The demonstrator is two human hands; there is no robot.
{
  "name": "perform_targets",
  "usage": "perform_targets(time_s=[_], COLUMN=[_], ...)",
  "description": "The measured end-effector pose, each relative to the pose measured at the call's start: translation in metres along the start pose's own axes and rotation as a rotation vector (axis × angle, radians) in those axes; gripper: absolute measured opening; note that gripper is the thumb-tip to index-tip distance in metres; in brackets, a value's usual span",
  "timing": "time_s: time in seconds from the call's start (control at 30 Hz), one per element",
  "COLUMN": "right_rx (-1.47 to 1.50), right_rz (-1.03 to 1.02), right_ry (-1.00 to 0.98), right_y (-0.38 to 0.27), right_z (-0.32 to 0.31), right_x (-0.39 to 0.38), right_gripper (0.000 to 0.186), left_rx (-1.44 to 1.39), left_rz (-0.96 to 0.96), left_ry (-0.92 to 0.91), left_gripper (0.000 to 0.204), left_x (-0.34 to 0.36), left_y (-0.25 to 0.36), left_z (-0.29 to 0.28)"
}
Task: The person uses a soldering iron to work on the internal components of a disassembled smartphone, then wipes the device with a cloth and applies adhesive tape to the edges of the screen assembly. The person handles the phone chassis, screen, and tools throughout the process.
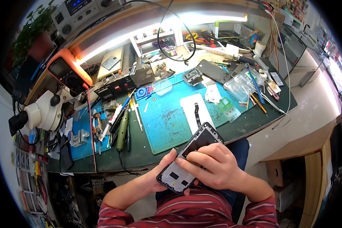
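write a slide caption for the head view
Left hand holds a phone frame, right hand over it, near a blue mat.

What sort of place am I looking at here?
Probably an electronics or phone repair workshop: there's a white microscope at the left, an orange multimeter behind it, and a phone frame held at the near edge of the workbench.
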State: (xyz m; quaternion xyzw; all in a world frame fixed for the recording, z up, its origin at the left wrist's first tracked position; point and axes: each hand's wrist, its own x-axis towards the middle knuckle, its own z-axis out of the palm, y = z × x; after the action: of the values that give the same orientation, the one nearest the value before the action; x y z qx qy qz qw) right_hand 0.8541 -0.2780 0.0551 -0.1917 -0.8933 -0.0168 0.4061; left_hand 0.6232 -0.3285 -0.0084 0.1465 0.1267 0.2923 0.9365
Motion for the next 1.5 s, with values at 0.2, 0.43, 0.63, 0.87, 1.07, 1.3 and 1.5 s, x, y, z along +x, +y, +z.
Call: perform_targets(time_s=[0.2,0.43,0.63,0.87,1.07,1.3,1.5], right_rx=[-0.13,-0.18,-0.173,-0.489,-0.376,0.278,1.238], right_rz=[0.114,0.153,0.689,0.634,0.735,1.088,1.225], right_ry=[-0.011,0.009,0.019,-0.338,-0.452,-0.323,-0.044], right_y=[0.018,0.018,0.056,0.043,0.044,0.073,0.086], right_z=[0.0,0.001,-0.001,0.029,0.039,0.042,0.04], right_x=[-0.002,0.001,-0.012,-0.005,0.003,0.004,-0.001], right_gripper=[0.056,0.045,0.022,0.073,0.093,0.061,0.037], left_rx=[-0.108,-0.085,0.019,1.431,1.596,1.697,0.786], left_rz=[0.056,0.04,0.327,1.287,1.268,0.846,0.954], left_ry=[-0.038,-0.013,0.025,0.756,0.857,0.844,0.481], left_gripper=[0.088,0.087,0.121,0.098,0.103,0.096,0.093], left_x=[0.007,0.006,-0.012,-0.027,-0.029,-0.016,-0.021], left_y=[0.003,0.006,0.019,0.048,0.057,0.072,0.079], left_z=[0.012,0.006,0.001,-0.01,-0.02,-0.008,-0.004])
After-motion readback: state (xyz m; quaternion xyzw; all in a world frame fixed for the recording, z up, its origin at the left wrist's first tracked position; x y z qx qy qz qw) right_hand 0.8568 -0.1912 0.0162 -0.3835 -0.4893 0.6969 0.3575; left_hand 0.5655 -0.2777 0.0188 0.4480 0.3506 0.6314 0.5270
